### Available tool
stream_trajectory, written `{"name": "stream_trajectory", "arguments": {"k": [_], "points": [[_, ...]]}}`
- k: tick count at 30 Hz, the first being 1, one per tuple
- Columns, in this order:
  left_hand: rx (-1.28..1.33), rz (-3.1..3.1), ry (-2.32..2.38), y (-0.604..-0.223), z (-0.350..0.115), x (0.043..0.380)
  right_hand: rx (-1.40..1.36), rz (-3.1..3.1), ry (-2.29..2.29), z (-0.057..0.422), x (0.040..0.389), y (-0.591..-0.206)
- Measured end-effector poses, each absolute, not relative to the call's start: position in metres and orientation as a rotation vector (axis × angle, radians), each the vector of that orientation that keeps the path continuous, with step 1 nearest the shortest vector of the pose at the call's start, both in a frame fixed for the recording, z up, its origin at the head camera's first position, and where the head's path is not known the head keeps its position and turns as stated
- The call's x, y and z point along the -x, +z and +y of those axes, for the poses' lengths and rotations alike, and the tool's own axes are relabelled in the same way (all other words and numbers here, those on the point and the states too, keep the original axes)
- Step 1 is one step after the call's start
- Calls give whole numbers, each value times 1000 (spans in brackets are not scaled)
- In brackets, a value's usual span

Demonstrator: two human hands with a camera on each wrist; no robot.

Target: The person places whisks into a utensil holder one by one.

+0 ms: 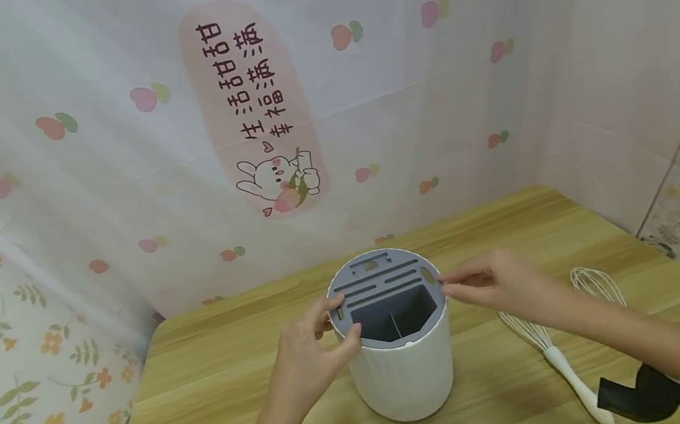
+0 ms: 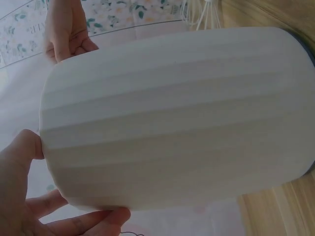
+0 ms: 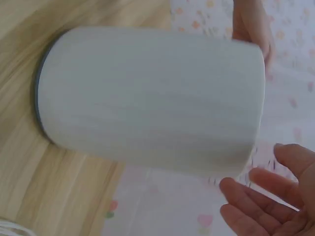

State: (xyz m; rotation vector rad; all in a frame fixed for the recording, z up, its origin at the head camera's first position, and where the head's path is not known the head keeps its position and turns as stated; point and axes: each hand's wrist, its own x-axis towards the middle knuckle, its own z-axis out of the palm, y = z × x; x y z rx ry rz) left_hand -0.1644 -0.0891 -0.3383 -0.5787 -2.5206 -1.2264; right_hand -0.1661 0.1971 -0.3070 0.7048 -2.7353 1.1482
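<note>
Preferably, I'd press evenly to keep the gray insert (image 1: pixel 380 275) level: left grip (image 1: pixel 311 348), partly spread, holds the white holder (image 1: pixel 403 379), upright, in from the far edge of the bench (image 1: pixel 221 385); right grip (image 1: pixel 494 281), loosely relaxed at the holder's rim, holds nothing.

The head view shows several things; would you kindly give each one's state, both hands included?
White holder: upright on the table.
Grey insert: set into the holder.
Left hand: gripping the holder's edge.
Right hand: relaxed fingers at the holder's edge.
Whisk: lying down.
Wire loops: partly hidden by the right forearm.
</note>
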Motion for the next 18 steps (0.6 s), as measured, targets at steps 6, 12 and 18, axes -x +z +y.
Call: {"name": "stream_trajectory", "arguments": {"k": [6, 12, 18], "points": [[611, -2510, -1218, -338, -90, 165, -561, -2771, 1285, 243, 180, -317], [617, -2509, -1208, -339, -91, 166, -454, -2987, 1491, 292, 188, -351], [625, -2505, -1216, -339, -91, 168, -364, -3073, 1719, 323, 181, -388]]}}
